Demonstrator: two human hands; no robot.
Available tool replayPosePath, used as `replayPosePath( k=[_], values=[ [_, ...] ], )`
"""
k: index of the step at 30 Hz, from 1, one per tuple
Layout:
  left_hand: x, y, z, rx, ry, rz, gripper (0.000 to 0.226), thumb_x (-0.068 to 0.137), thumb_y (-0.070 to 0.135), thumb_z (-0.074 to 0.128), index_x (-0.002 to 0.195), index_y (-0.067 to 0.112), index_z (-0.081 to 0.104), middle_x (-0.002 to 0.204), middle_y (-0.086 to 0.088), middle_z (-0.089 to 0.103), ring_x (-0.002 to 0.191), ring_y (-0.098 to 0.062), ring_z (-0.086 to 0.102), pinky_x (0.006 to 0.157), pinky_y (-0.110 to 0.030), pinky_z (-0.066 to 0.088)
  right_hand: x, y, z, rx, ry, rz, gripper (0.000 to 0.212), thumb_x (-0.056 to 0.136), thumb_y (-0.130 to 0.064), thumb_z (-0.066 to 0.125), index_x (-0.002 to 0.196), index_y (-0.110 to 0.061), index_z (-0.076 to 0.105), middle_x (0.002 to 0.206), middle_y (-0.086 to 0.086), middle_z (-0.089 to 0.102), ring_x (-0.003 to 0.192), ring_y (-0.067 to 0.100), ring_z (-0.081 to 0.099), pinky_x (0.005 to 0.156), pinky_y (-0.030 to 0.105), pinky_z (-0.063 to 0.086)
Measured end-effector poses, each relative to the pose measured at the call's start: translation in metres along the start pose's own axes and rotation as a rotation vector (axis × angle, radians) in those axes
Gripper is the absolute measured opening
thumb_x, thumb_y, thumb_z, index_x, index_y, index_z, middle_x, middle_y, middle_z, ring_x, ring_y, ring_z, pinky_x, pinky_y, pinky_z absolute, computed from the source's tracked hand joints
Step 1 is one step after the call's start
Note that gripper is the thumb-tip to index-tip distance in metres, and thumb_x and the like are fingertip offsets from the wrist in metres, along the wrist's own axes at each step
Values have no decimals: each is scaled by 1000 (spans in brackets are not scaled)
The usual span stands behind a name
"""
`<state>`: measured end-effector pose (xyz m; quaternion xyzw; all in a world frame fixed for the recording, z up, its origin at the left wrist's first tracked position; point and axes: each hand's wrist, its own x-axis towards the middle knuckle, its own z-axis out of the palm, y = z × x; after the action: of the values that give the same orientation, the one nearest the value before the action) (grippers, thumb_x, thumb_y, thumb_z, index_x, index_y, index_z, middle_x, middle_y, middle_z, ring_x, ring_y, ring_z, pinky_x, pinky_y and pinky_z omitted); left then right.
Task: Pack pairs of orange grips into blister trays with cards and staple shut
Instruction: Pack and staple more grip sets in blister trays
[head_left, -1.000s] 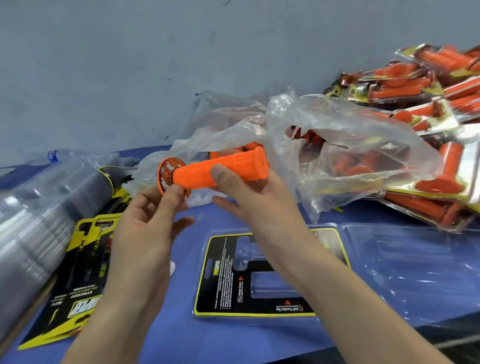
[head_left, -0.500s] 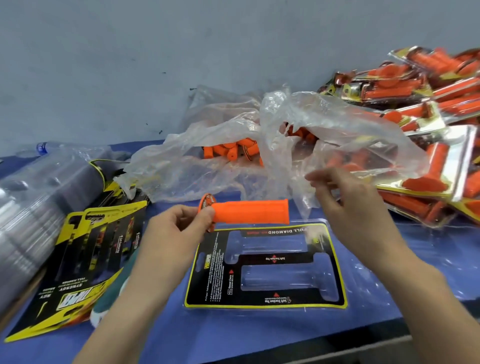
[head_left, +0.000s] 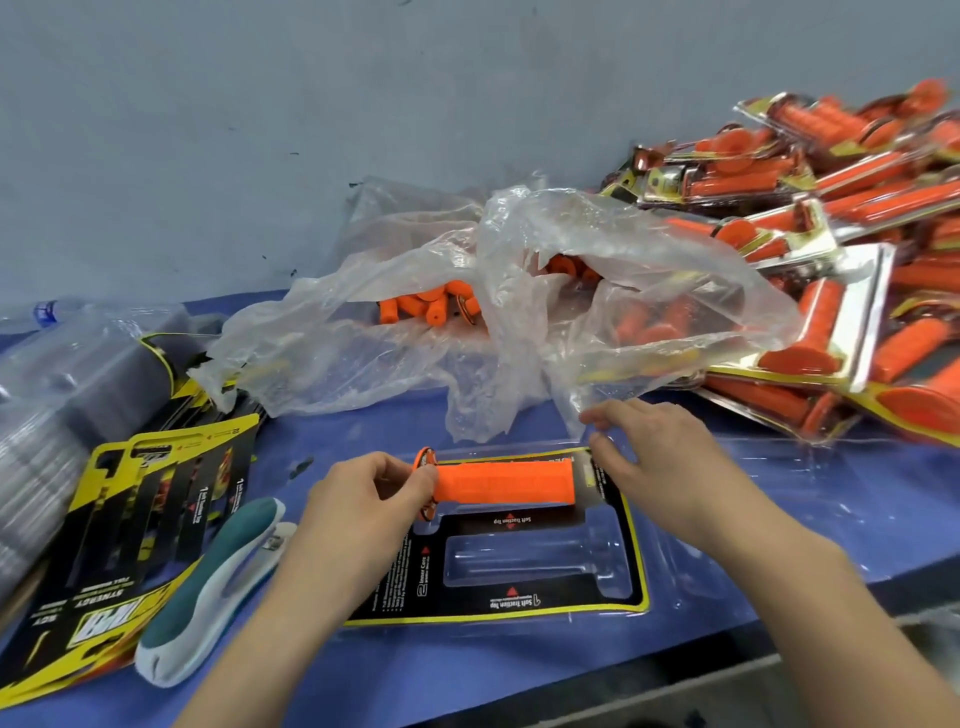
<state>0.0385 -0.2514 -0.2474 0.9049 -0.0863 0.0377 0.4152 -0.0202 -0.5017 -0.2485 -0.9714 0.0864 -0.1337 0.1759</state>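
An orange grip (head_left: 506, 483) lies along the upper recess of a clear blister tray (head_left: 670, 587) that holds a black and yellow card (head_left: 519, 605). My left hand (head_left: 363, 501) pinches the grip's flanged left end. My right hand (head_left: 654, 457) touches the tray's upper right part beside the grip's other end, fingers bent. The tray's lower recess holds nothing. More loose orange grips (head_left: 431, 306) lie inside a crumpled clear plastic bag (head_left: 597, 270) behind the tray.
A teal and white stapler (head_left: 208, 592) lies left of the tray, on a stack of printed cards (head_left: 124, 525). Stacked clear trays (head_left: 57, 405) sit far left. Packed blister packs (head_left: 831, 249) pile up at the right. The blue table's front edge (head_left: 779, 623) runs close below.
My left hand has lowered the grip from mid-air down into the tray's upper recess. My right hand let go of it and came down to the tray's right side.
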Motion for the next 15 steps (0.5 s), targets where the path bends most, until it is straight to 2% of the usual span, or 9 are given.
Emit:
replayPosePath(
  k=[9, 15],
  values=[
    [3, -8, 9, 40, -4, -25, 24, 89, 42, 65, 73, 25, 69, 60, 28, 64, 56, 11, 53, 48, -17, 28, 2, 1, 11, -18, 2, -38, 29, 101, -34, 41, 126, -34, 56, 119, -8, 61, 108, 19, 46, 102, 34, 32],
    [3, -14, 12, 89, 3, 0, 19, 86, 52, 64, 85, 33, 63, 75, 15, 70, 79, 0, 63, 65, -26, 44, 3, 3, 14, -24, 2, -42, 28, 101, -35, 40, 125, -36, 55, 116, -7, 59, 105, 18, 44, 102, 33, 32]
  ],
)
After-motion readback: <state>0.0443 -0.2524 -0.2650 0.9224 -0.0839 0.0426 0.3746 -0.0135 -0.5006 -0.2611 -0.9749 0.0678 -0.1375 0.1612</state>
